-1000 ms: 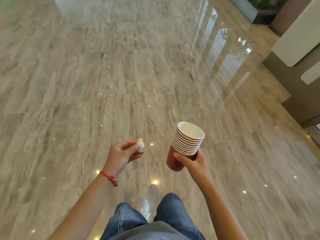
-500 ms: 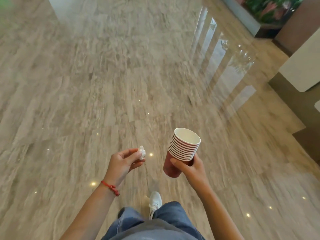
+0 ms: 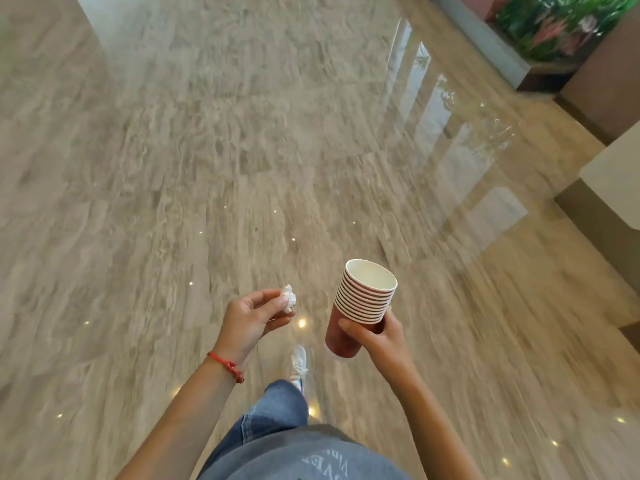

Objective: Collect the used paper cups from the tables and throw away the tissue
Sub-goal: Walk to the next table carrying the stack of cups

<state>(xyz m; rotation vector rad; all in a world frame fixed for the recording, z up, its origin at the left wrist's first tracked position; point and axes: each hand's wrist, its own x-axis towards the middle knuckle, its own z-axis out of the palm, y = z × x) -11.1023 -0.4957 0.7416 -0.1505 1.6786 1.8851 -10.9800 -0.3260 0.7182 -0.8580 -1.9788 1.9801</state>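
Red paper cups (image 3: 363, 299), nested in one stack with white rims showing, ride in the person's right hand (image 3: 379, 337), whose fingers and thumb curl round the lower part of the stack; the top cup's white inside is bare. To the left, the left hand (image 3: 249, 323) pinches a small crumpled white tissue (image 3: 289, 298) between thumb and fingertips, palm turned inward, a red string bracelet (image 3: 227, 366) at the wrist. Both hands are held out at waist height, near each other but not touching, above a polished beige stone floor (image 3: 207, 168) that mirrors tall windows and small ceiling lights. Below them a white sneaker (image 3: 298, 363) steps forward from a blue denim leg (image 3: 277, 410), and a grey garment with pale lettering fills the lower edge. A planter with green and pink foliage (image 3: 561, 26) stands at the upper right, beside brown panelling and a pale counter (image 3: 616, 181) edge.
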